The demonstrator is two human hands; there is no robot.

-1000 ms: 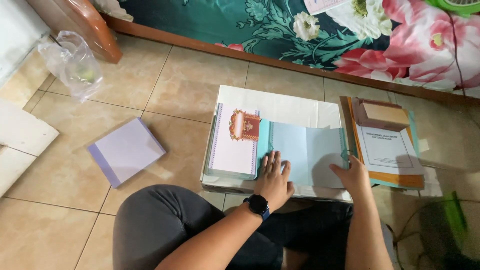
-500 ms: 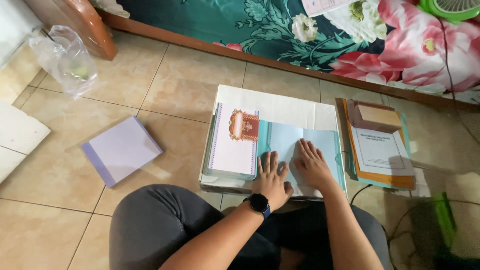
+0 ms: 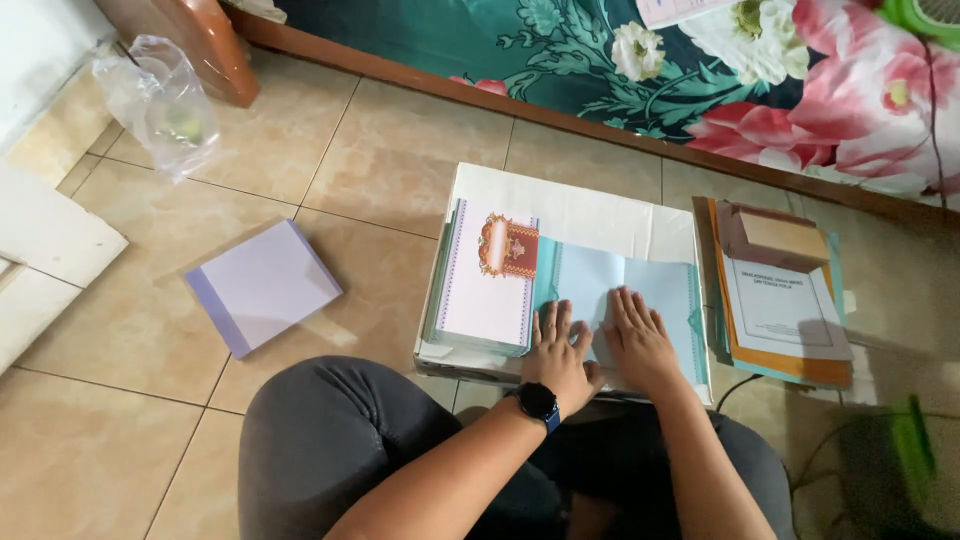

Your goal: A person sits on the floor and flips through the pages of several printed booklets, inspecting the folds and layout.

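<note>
A pale blue folded sheet with a teal border (image 3: 620, 285) lies on a low white board (image 3: 580, 210) on the tiled floor. My left hand (image 3: 560, 350), with a dark watch on its wrist, lies flat on the sheet's near left part. My right hand (image 3: 640, 340) presses flat beside it, fingers apart. Left of the sheet sits a stack of similar cards (image 3: 485, 285) with a red and gold emblem on top. Neither hand grips anything.
A lilac paper stack (image 3: 262, 285) lies on the tiles at the left. At the right is an orange folder pile (image 3: 785, 300) with white sheets and a brown envelope. A clear plastic bag (image 3: 160, 100) sits far left. A floral cloth (image 3: 700, 60) runs along the back.
My right hand has moved left from the sheet's right edge to lie flat next to my left hand. My left hand has stayed put on the sheet.
</note>
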